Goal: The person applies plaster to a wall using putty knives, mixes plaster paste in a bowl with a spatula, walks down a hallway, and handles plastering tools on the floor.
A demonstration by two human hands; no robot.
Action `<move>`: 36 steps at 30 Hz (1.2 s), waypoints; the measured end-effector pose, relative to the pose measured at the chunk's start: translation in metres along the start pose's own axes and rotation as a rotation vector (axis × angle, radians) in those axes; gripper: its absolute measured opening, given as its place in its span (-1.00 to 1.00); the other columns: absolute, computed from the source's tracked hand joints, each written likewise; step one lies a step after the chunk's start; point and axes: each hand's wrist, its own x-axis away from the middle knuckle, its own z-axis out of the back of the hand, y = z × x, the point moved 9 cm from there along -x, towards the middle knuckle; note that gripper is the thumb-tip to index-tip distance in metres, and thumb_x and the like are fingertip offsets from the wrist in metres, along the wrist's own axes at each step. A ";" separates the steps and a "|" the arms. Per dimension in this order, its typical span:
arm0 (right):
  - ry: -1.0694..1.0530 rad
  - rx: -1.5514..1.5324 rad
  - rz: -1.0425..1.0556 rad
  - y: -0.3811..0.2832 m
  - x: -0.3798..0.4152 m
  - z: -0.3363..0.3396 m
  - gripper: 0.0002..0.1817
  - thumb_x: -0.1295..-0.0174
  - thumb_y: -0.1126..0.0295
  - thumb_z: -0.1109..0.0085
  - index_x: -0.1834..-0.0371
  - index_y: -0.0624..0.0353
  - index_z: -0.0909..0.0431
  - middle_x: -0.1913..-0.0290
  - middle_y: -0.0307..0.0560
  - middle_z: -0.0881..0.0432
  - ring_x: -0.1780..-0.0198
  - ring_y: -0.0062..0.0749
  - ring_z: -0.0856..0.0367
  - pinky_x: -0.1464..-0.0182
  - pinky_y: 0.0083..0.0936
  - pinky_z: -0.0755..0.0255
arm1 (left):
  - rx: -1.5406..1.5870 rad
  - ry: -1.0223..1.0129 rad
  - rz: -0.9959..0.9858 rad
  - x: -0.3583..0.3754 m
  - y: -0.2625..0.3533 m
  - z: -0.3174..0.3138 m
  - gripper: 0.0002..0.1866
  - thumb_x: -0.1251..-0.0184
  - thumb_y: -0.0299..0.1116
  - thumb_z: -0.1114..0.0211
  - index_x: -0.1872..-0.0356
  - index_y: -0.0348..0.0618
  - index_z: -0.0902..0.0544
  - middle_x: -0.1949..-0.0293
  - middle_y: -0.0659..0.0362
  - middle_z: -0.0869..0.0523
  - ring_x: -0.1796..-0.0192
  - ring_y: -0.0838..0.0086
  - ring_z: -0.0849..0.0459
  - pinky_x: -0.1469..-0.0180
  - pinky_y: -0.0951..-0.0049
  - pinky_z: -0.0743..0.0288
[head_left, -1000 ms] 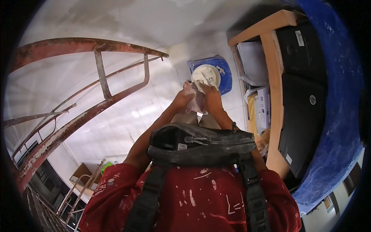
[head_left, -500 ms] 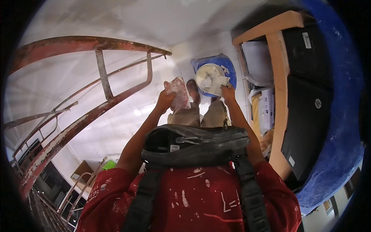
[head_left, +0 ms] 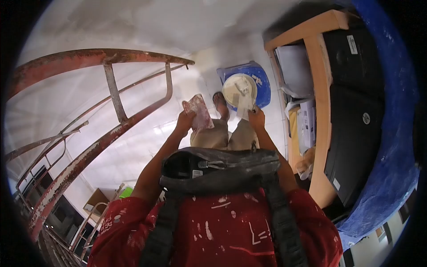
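Observation:
My left hand (head_left: 186, 123) is closed around the edge of a flat, reddish board (head_left: 200, 112) smeared with white material. In my right hand (head_left: 256, 119) is a pale, flat scraper (head_left: 244, 107), its blade over the near edge of a round bucket (head_left: 231, 87). Whitish paste (head_left: 242, 84) shows inside the bucket, which rests on a blue plastic stool (head_left: 264, 95). White lumps lie on the stool beside the bucket. The board and the bucket are apart, with my foot between them.
Rusty red scaffold bars (head_left: 95, 147) curve across the left side. On the right stands a wooden shelf (head_left: 318, 84) with papers, next to black boxes (head_left: 356, 120) and blue sheeting (head_left: 400, 133). A black bag (head_left: 222, 171) hangs at my chest.
My right hand and the scraper have moved slightly left and toward me, and the scraper's blade has turned more upright. My left hand has shifted a little left with the board.

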 end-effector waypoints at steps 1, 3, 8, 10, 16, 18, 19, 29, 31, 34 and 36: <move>-0.002 -0.018 0.015 -0.001 -0.001 0.001 -0.58 -0.15 0.29 -0.14 -0.06 0.24 -0.58 0.08 0.29 -0.68 -0.01 0.14 -0.66 -0.06 -0.13 -0.51 | 0.030 0.030 0.000 0.002 0.003 0.000 -0.79 -0.35 -0.32 -0.20 0.15 -0.26 -0.59 0.36 0.21 -0.61 0.36 0.50 -0.60 0.33 0.37 -0.49; 0.048 -0.073 0.023 0.008 0.010 0.011 -0.57 -0.15 0.34 -0.16 -0.09 0.26 -0.56 0.10 0.26 -0.70 0.01 0.10 -0.67 -0.05 -0.18 -0.51 | 0.043 -0.007 0.027 0.010 0.003 -0.004 -0.80 -0.30 -0.34 -0.18 0.18 -0.26 -0.59 0.37 0.23 -0.61 0.35 0.54 -0.56 0.29 0.41 -0.46; 0.063 -0.302 0.073 0.013 0.007 0.049 -0.55 -0.18 0.48 -0.08 -0.18 0.29 -0.47 -0.01 0.24 -0.67 -0.08 0.05 -0.65 -0.13 -0.23 -0.47 | 0.101 -0.010 0.011 0.006 0.014 -0.017 -0.78 -0.29 -0.37 -0.16 0.12 -0.25 -0.58 0.34 0.24 -0.60 0.32 0.54 -0.56 0.25 0.43 -0.47; 0.049 -0.516 0.046 0.034 0.007 0.061 -0.57 -0.17 0.49 -0.04 -0.15 0.29 -0.49 0.06 0.09 -0.68 -0.02 -0.23 -0.63 -0.12 -0.36 -0.45 | 0.113 -0.026 -0.028 -0.002 0.013 -0.021 -0.72 -0.31 -0.36 -0.17 0.02 -0.25 -0.56 0.26 0.20 -0.62 0.25 0.47 -0.63 0.20 0.39 -0.53; 0.101 -0.299 -0.078 0.074 -0.036 0.117 -0.65 -0.21 0.35 0.06 0.05 0.29 -0.58 0.29 0.13 -0.66 0.19 -0.15 -0.64 0.10 -0.29 -0.45 | -0.083 -0.036 0.006 -0.024 -0.001 -0.027 -0.75 -0.40 -0.31 -0.12 0.07 -0.25 -0.61 0.33 0.18 -0.65 0.25 0.50 -0.62 0.15 0.41 -0.52; 0.140 -0.137 0.005 0.069 -0.061 0.130 -0.64 -0.24 0.28 0.07 0.10 0.31 -0.60 0.27 0.25 -0.66 0.15 0.04 -0.65 0.08 -0.20 -0.45 | -0.162 0.093 -0.325 -0.034 0.020 -0.020 -0.66 -0.46 -0.17 -0.05 0.28 -0.30 -0.58 0.41 0.07 -0.61 0.34 0.39 -0.55 0.22 0.30 -0.43; 0.158 -0.054 0.044 0.065 -0.071 0.137 -0.62 -0.26 0.25 0.08 0.13 0.32 -0.60 0.26 0.31 -0.66 0.13 0.13 -0.65 0.08 -0.15 -0.45 | -0.204 0.157 -0.485 -0.032 0.028 -0.022 -0.57 -0.49 -0.11 -0.02 0.38 -0.33 -0.56 0.46 0.02 -0.59 0.38 0.34 -0.52 0.26 0.24 -0.38; -0.115 0.396 0.194 -0.042 -0.193 0.123 -0.51 -0.37 0.08 0.04 -0.18 0.18 -0.51 0.03 0.37 -0.65 -0.03 0.37 -0.58 -0.17 0.02 -0.41 | -0.269 0.262 -0.306 -0.091 0.025 -0.066 -0.58 -0.50 -0.13 -0.05 0.15 -0.35 -0.65 0.36 -0.10 -0.70 0.29 0.24 -0.70 0.14 0.26 -0.52; -0.107 0.371 0.222 -0.068 -0.219 0.114 -0.50 -0.31 0.16 0.00 -0.25 0.17 -0.49 -0.06 0.35 -0.62 -0.12 0.30 -0.56 -0.23 -0.04 -0.39 | -0.581 0.355 -0.704 -0.079 0.023 -0.088 -0.61 -0.48 -0.16 -0.07 0.09 -0.35 -0.64 0.30 -0.06 -0.73 0.22 0.31 -0.71 0.09 0.35 -0.55; -0.226 0.436 0.420 -0.125 -0.256 0.067 -0.44 -0.23 0.26 0.00 -0.33 0.15 -0.44 -0.18 0.29 -0.57 -0.23 0.21 -0.51 -0.30 -0.12 -0.35 | 0.081 0.264 0.069 -0.064 -0.043 -0.113 -0.53 -0.41 -0.14 -0.18 -0.10 -0.38 -0.58 -0.03 -0.11 -0.69 -0.07 0.15 -0.66 -0.15 0.30 -0.48; -0.336 0.572 0.626 -0.181 -0.259 0.029 -0.42 -0.20 0.30 0.02 -0.35 0.12 -0.44 -0.22 0.23 -0.56 -0.26 0.15 -0.50 -0.32 -0.14 -0.33 | -0.268 0.278 -0.084 -0.082 -0.091 -0.126 -0.46 -0.37 -0.09 -0.22 -0.17 -0.36 -0.54 -0.13 -0.19 -0.63 -0.13 0.08 -0.63 -0.18 0.27 -0.46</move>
